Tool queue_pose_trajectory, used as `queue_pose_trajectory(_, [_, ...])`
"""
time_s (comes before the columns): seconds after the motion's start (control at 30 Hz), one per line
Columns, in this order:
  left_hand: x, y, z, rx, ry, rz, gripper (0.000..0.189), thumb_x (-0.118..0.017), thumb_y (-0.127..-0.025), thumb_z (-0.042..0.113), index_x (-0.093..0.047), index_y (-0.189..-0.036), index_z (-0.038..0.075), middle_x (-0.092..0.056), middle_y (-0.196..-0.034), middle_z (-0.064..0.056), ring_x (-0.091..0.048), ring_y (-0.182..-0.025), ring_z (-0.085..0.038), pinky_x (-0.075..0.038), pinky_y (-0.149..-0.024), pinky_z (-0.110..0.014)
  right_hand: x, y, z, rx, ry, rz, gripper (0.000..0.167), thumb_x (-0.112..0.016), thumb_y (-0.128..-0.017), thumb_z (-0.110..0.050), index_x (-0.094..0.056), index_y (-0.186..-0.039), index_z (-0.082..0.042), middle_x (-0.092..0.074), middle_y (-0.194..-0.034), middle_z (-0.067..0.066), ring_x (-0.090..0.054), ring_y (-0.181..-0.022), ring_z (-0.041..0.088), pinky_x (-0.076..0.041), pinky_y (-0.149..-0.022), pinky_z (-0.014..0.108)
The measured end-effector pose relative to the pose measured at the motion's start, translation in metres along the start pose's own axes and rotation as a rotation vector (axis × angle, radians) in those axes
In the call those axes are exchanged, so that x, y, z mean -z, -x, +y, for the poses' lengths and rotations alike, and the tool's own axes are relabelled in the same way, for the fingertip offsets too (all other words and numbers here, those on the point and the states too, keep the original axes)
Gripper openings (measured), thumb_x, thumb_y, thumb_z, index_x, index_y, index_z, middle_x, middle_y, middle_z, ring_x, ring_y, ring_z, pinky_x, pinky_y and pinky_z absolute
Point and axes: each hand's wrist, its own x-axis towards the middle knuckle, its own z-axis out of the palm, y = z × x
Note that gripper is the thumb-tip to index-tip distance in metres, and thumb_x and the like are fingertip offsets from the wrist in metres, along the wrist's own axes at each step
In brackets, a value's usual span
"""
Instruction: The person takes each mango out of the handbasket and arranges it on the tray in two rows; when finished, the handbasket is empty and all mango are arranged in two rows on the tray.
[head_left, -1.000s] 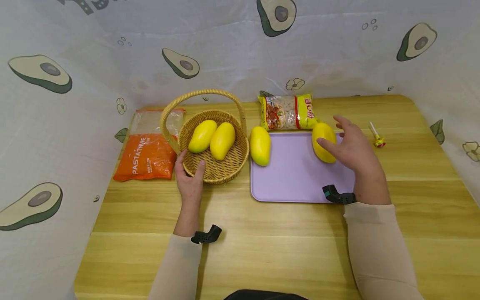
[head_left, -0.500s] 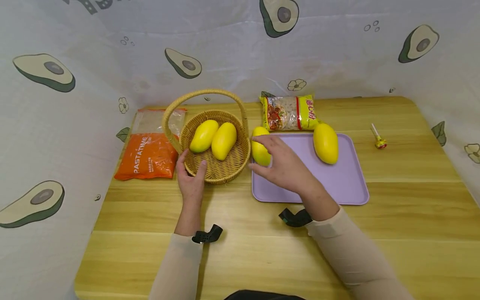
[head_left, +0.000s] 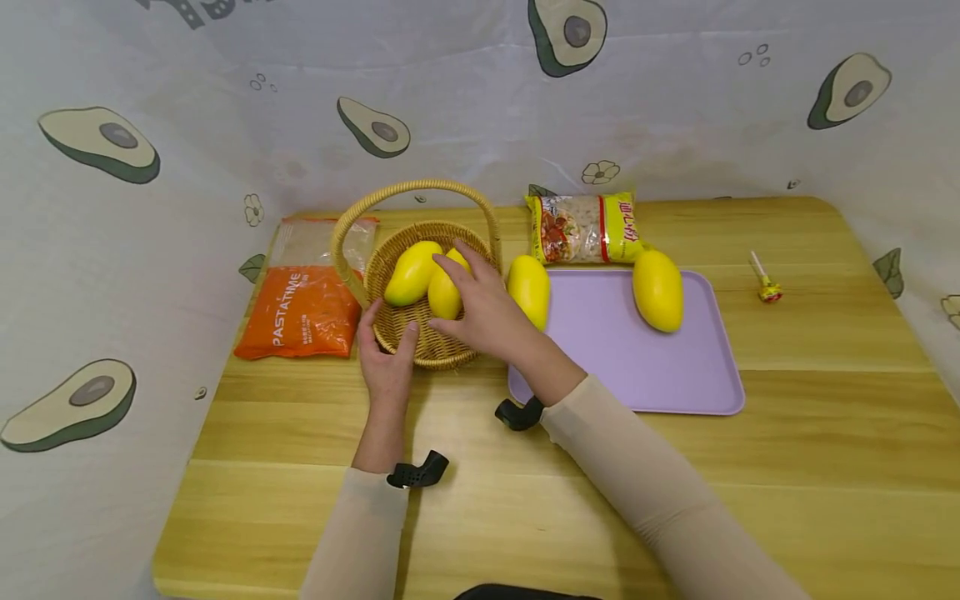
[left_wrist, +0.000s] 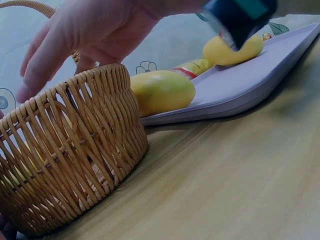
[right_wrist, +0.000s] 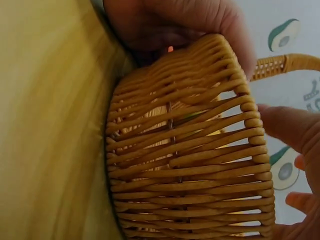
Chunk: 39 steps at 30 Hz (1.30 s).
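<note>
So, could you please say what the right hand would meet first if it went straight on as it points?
The right hand would probably first meet the yellow oval mango at right in the round tan wicker basket, though depth is unclear.

A long beige sleeve [head_left: 356,533] covered the left forearm and a matching beige sleeve [head_left: 660,483], creased along its length, covered the right; both fitted fairly closely. The left hand [head_left: 386,362] and right hand [head_left: 483,312] were bare. A black angular wrist camera [head_left: 418,472] with small dots sat on the left wrist, a similar dark wrist camera [left_wrist: 242,20] with a teal patch on the right.
</note>
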Motion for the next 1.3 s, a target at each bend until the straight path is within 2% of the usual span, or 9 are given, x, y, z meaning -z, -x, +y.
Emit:
queue_pose_trajectory(0.13, [0.0,0.0,0.001,0.008,-0.006,0.003,0.061,-0.075,-0.09,0.018,-0.051,-0.145,0.011,-0.045,-0.156,-0.007,-0.035,-0.15,-0.022,-0.022,-0.127,-0.044,-0.001,-0.012,-0.002,-0.002,0.086,-0.058,0.089,-0.079,-0.088,-0.042,-0.031,-0.161,-0.021,-0.007,-0.173,0.01,-0.017,-0.157,0.04,-0.025,-0.125,0.058])
queue_pose_trajectory(0.37, [0.0,0.001,0.0,0.017,0.004,-0.004,0.061,-0.074,-0.09,0.018,-0.05,-0.146,0.012,-0.044,-0.157,-0.006,-0.034,-0.15,-0.021,-0.022,-0.127,-0.043,-0.003,-0.023,-0.001,-0.053,0.189,-0.135,0.09,-0.076,-0.089,-0.047,-0.028,-0.162,-0.024,-0.002,-0.174,0.007,-0.015,-0.156,0.046,-0.041,-0.112,0.065])
queue_pose_trajectory(0.53, [0.0,0.001,0.0,0.014,-0.002,0.004,0.061,-0.074,-0.09,0.017,-0.05,-0.145,0.011,-0.045,-0.157,-0.007,-0.035,-0.15,-0.021,-0.022,-0.127,-0.042,-0.007,-0.029,0.0,-0.078,0.203,-0.168,0.089,-0.075,-0.09,-0.046,-0.027,-0.163,-0.026,0.001,-0.174,0.006,-0.014,-0.156,0.048,-0.043,-0.108,0.067])
queue_pose_trajectory(0.87, [0.0,0.001,-0.001,0.027,0.01,-0.005,0.061,-0.074,-0.091,0.018,-0.049,-0.146,0.013,-0.043,-0.158,-0.005,-0.034,-0.151,-0.02,-0.024,-0.127,-0.041,-0.015,-0.035,0.002,-0.097,0.249,-0.185,0.089,-0.074,-0.09,-0.048,-0.027,-0.163,-0.027,0.002,-0.174,0.007,-0.01,-0.157,0.048,-0.051,-0.1,0.065])
queue_pose_trajectory(1.3, [0.0,0.0,0.0,0.008,0.017,-0.006,0.061,-0.074,-0.09,0.018,-0.05,-0.145,0.01,-0.044,-0.157,-0.007,-0.035,-0.15,-0.021,-0.024,-0.126,-0.041,-0.018,-0.038,0.003,-0.108,0.281,-0.171,0.087,-0.074,-0.091,-0.048,-0.029,-0.162,-0.025,-0.001,-0.173,0.013,-0.011,-0.156,0.048,-0.057,-0.094,0.059])
